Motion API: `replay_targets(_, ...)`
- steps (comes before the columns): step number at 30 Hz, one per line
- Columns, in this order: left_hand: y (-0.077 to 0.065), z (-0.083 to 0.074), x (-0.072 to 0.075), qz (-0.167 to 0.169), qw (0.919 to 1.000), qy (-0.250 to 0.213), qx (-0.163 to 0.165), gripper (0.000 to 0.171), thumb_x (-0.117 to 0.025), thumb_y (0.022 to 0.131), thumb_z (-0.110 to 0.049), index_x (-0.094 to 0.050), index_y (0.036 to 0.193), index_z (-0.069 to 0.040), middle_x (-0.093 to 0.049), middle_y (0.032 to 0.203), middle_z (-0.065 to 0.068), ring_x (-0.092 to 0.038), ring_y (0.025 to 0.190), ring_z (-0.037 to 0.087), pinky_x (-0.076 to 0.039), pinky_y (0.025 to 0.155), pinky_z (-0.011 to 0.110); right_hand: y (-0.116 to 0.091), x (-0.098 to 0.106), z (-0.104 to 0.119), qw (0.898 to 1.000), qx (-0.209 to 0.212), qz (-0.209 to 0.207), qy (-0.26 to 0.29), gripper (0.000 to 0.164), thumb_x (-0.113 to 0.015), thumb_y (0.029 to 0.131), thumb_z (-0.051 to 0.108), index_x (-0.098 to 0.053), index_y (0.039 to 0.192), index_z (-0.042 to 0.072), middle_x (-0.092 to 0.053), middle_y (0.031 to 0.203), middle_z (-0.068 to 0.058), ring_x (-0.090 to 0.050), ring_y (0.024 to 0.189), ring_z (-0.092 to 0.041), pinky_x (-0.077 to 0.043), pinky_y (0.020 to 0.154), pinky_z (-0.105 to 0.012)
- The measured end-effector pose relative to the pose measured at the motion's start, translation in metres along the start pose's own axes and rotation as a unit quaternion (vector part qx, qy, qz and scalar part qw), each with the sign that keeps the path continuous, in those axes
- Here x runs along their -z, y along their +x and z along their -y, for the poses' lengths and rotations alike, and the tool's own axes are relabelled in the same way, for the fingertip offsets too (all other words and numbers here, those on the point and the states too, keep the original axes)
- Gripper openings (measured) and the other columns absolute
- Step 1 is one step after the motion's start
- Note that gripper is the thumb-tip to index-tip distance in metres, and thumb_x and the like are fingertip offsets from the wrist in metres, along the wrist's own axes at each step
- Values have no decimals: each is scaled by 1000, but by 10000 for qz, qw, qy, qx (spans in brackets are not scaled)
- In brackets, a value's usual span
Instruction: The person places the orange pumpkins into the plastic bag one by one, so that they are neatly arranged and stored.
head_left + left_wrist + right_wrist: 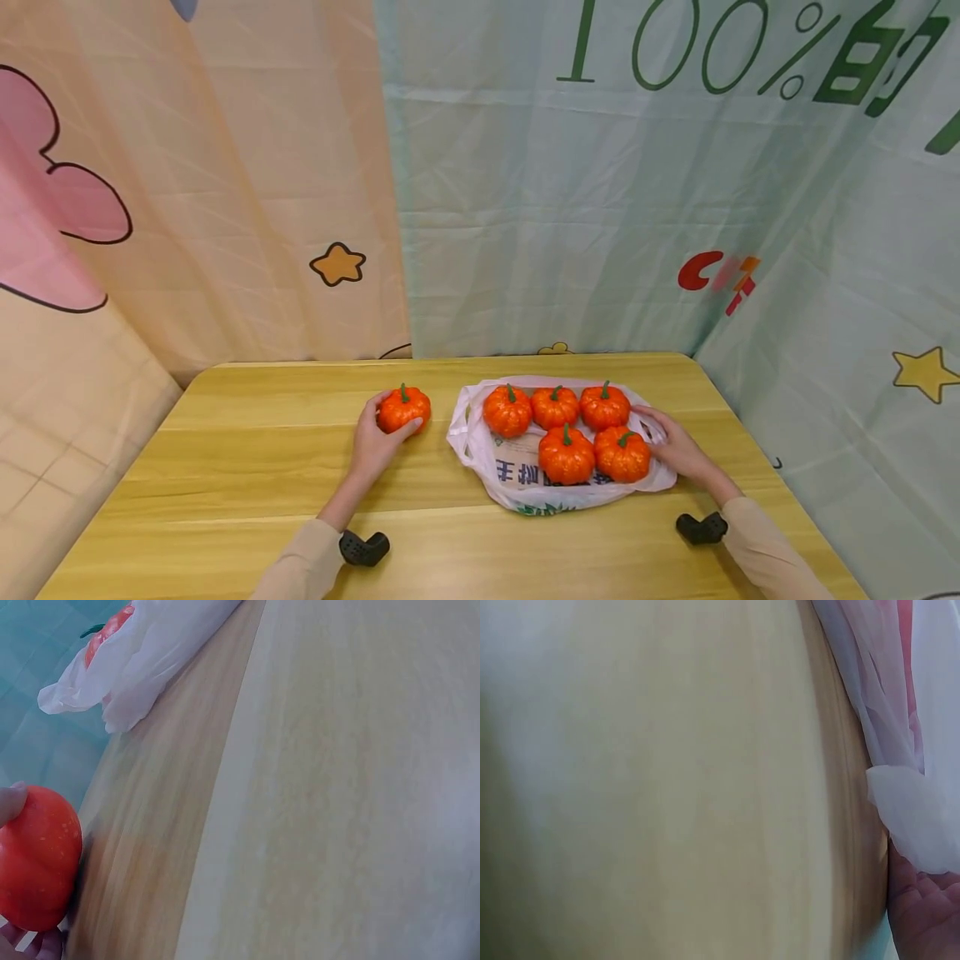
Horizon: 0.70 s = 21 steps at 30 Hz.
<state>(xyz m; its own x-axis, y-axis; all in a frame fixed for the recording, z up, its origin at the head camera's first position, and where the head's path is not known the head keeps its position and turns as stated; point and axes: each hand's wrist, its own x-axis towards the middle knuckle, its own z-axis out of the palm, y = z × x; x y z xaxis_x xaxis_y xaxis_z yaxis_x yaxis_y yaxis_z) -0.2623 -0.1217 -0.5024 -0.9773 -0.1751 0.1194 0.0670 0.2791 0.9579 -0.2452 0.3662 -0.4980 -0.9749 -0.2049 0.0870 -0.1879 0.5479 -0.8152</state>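
Note:
In the head view my left hand [377, 437] grips a small orange pumpkin [405, 407] with a green stem, left of the bag. The left wrist view shows this pumpkin [41, 859] between thumb and fingertips, low over the wooden surface. A white plastic bag [480, 467] with dark printing lies spread flat, and several similar pumpkins [566, 456] sit on it in two rows. At the bag's right side my right hand [684, 450] holds the edge, fingers and thumb beside the rightmost pumpkins [622, 455]. In the right wrist view, white plastic [919, 817] covers part of the fingers.
The wooden table [247, 450] has its far edge close to a printed curtain [525, 250], which also runs down the right side. A black wrist strap piece [364, 549] sits at the left cuff, another [702, 528] at the right.

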Motion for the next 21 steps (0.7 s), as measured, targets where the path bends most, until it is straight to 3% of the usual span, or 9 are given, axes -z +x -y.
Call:
replay_targets(3, 0, 0, -1, -79, 9999, 20, 76, 75, -80, 77, -19, -41, 138, -3, -44, 137, 20, -46, 124, 37, -39, 107, 54, -1, -1, 0, 10000, 16, -3, -38, 60, -56, 82, -10, -40, 140, -5, -34, 146, -30, -20, 137, -49, -20, 111, -63)
replay_targets(6, 0, -1, -1, -143, 9998, 29, 132, 75, -81, 77, -21, -41, 138, -3, -46, 136, 19, -46, 124, 36, -40, 106, 53, -2, -1, -1, 10000, -22, -5, -48, 60, -56, 83, -9, -40, 140, -3, -35, 147, -29, -21, 138, -48, -25, 115, -40)
replay_targets(8, -1, -2, -2, -196, 9997, 49, 144, 75, -81, 77, -21, -42, 138, -3, -46, 135, 18, -47, 122, 35, -41, 106, 51, -2, -1, -3, 10000, -55, -13, -69, 59, -56, 83, -8, -41, 140, -2, -35, 148, -27, -21, 138, -47, -26, 111, -23)
replay_targets(11, -5, -5, -4, -254, 9996, 17, 157, 75, -81, 77, -22, -42, 138, -4, -47, 134, 18, -48, 120, 34, -43, 103, 49, -2, -1, -5, 10000, -42, -3, -51, 59, -55, 83, -9, -41, 140, -2, -35, 148, -26, -22, 138, -46, -24, 104, -11)
replay_targets(18, -18, -30, -12, -385, 9990, -77, -217, 73, -83, 74, -22, -46, 135, -6, -52, 132, 15, -50, 113, 28, -47, 93, 41, -2, 0, -3, 9999, 134, -47, 57, 61, -57, 81, -10, -41, 139, -4, -35, 146, -30, -23, 136, -48, -20, 91, 3)
replay_targets(19, -19, -33, -13, -393, 9987, -106, -297, 73, -84, 73, -21, -47, 134, -6, -53, 131, 15, -51, 112, 28, -47, 92, 40, -2, 1, -2, 9999, 145, -55, 61, 61, -57, 80, -10, -42, 139, -4, -35, 146, -31, -23, 136, -49, -20, 91, 2)
replay_targets(21, -23, -40, -17, -395, 9982, -116, -439, 72, -84, 72, -21, -48, 133, -6, -54, 130, 14, -51, 110, 27, -47, 91, 38, -2, 1, 0, 9999, 148, -46, 22, 61, -57, 81, -10, -41, 139, -5, -35, 146, -31, -24, 136, -48, -26, 105, -10)
